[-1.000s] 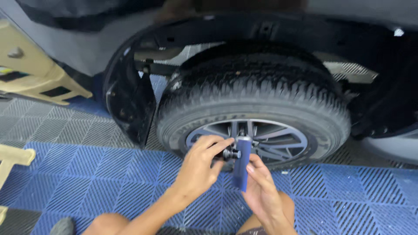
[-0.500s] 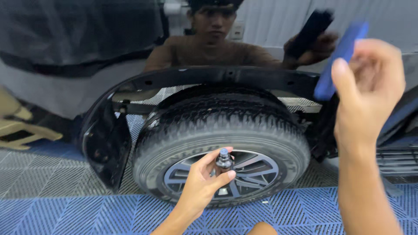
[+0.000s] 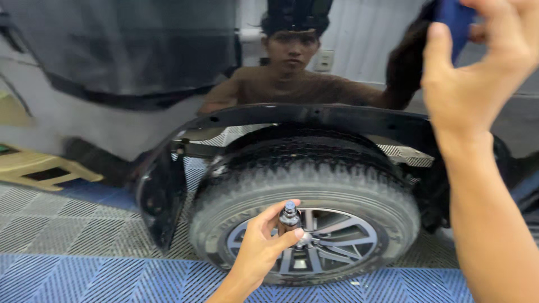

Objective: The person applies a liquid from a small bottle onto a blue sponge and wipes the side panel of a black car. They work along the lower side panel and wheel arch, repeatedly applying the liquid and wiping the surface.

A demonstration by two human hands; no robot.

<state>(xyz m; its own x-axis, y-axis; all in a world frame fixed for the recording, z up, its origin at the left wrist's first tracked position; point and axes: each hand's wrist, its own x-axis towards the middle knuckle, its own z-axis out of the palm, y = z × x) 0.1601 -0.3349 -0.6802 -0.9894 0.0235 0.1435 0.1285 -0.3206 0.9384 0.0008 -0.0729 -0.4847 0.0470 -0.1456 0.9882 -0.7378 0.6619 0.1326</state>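
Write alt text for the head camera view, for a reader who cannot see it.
The left hand holds a small dark bottle in front of a car wheel, while the right hand is raised with a blue applicator against the glossy car body. Blue and grey grid floor tiles lie below.

A floor (image 3: 84, 230) of grey and blue grid tiles carries the car's tyre (image 3: 306, 185). A yellow step stool (image 3: 42, 171) stands on it at the left.
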